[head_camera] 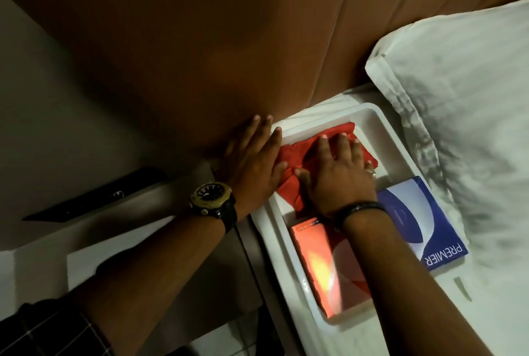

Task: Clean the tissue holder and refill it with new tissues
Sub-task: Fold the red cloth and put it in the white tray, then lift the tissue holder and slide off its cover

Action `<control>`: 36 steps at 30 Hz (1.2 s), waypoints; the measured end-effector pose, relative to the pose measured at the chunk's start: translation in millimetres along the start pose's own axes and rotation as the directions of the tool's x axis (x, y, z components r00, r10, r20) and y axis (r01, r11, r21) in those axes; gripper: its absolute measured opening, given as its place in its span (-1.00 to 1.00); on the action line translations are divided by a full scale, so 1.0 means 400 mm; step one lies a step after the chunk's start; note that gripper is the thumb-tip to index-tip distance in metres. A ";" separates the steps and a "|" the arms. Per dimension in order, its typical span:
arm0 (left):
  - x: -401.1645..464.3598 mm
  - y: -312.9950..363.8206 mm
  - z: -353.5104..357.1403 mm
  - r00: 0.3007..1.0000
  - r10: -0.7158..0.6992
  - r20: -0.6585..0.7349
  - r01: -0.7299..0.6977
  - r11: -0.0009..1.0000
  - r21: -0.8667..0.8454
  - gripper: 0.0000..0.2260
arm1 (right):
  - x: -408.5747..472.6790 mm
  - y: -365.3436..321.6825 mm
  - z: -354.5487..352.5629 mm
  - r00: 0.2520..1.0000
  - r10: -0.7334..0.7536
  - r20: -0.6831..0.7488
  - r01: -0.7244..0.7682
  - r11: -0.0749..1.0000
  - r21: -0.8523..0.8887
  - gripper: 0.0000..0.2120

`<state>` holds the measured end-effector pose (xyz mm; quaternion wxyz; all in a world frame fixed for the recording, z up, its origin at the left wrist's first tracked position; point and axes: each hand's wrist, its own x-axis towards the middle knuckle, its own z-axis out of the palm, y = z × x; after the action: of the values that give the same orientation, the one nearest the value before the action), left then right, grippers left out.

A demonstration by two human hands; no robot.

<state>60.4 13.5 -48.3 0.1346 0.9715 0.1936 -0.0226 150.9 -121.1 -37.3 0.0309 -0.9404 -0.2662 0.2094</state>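
A white rectangular tissue holder [380, 126] lies on the bed like a shallow tray. Inside its far half a red cloth [294, 152] is spread under my right hand [335, 172], which presses flat on it with fingers apart. My left hand [252, 155] rests flat on the holder's left rim, its thumb touching the cloth. An orange tissue pack [317, 267] lies in the holder's near half, partly hidden by my right forearm. A blue tissue box [420, 218] marked PREMIER leans on the holder's right rim.
A white pillow [458, 92] lies to the right on the white bed sheet [486, 307]. A brown padded headboard [200, 41] fills the back. At the left stands a bedside table [137, 212] with a dark flat device [94, 195] on it.
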 end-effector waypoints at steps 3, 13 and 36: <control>-0.029 -0.027 0.038 0.999 0.031 0.034 -0.031 0.999 -0.019 -0.44 | 0.055 -0.018 0.059 0.966 0.055 0.253 -0.026 0.993 -0.118 -0.13; -0.029 -0.033 0.028 0.994 0.105 0.035 -0.109 0.988 0.108 -0.35 | 0.077 -0.015 0.068 0.944 0.155 0.291 -0.118 0.983 -0.143 0.00; -0.830 -0.756 0.217 0.366 -0.834 0.412 0.827 0.088 -0.556 -0.68 | -0.230 -0.504 0.572 0.986 0.015 0.164 -0.132 0.671 0.729 -0.74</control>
<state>-361.2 136.0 -176.5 0.4479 0.5573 0.6990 -0.0152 -112.2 -7.9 -176.7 0.3799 -0.8401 -0.1223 0.3674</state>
